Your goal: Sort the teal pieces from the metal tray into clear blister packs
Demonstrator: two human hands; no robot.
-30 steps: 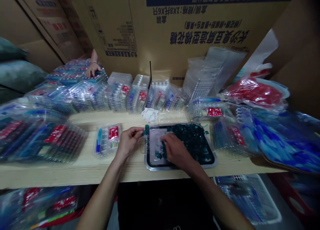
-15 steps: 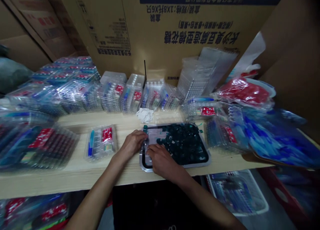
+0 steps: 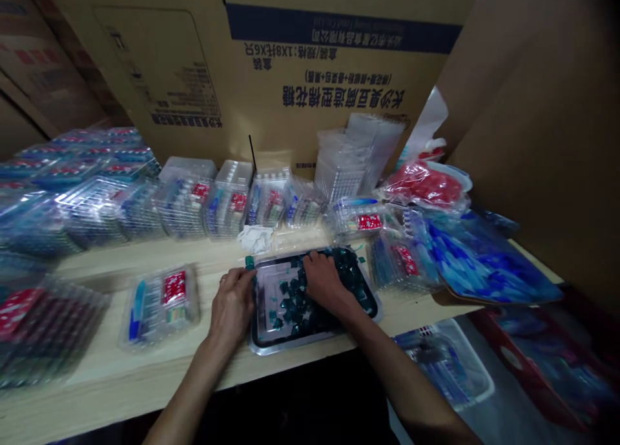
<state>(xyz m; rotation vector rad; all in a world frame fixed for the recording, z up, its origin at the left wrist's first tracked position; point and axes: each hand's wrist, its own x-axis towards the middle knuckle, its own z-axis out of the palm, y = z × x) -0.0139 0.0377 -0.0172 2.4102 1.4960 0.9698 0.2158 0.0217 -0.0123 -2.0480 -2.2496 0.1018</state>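
A metal-rimmed tray (image 3: 271, 350) lies before me, holding many small dark green, glossy pieces (image 3: 290, 303). My right hand (image 3: 323, 278) reaches into the tray's far middle, fingers bent down among the pieces; its fingertips are hidden. At the tray's left rim, my left hand (image 3: 232, 306) has its fingers curled and drawn together, a ring on one of them. Whatever its fingertips pinch is too small to make out. One green piece (image 3: 249, 262) sits at the rim's far left corner, just above the left fingertips.
Left of the tray lies a clear plastic pack (image 3: 162, 306) with a blue pen and red card. Stacked clear packs (image 3: 184, 199) line the back before a large carton (image 3: 300, 57). Crumpled white paper (image 3: 256, 238) is behind the tray. Blue items (image 3: 484, 258) are piled right; a white basket (image 3: 477, 367) stands below.
My right hand has moved from the tray's left part to its far middle. Green pieces now spread further left. My left hand stays at the left rim. The view has shifted right.
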